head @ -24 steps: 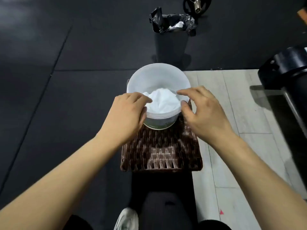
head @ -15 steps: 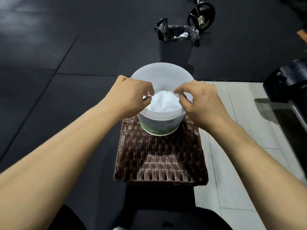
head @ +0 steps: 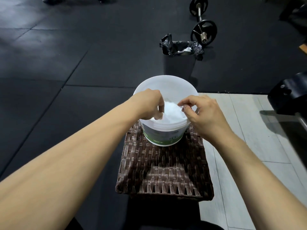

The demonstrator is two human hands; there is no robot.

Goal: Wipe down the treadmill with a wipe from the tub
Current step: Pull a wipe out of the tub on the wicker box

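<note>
Black gym floor, wicker stool (head: 164,166), tub (head: 163,131) on it, left hand (head: 149,105) and right hand (head: 202,113) pinching wipes (head: 171,112) inside

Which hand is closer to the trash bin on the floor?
Right. The right hand is at the tub's right rim, more under the bin; the left hand is at the tub's left.

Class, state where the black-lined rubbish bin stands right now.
In the head view, the black-lined rubbish bin stands on the dark floor mat beyond the white plastic tub, just before the barbell.
</note>
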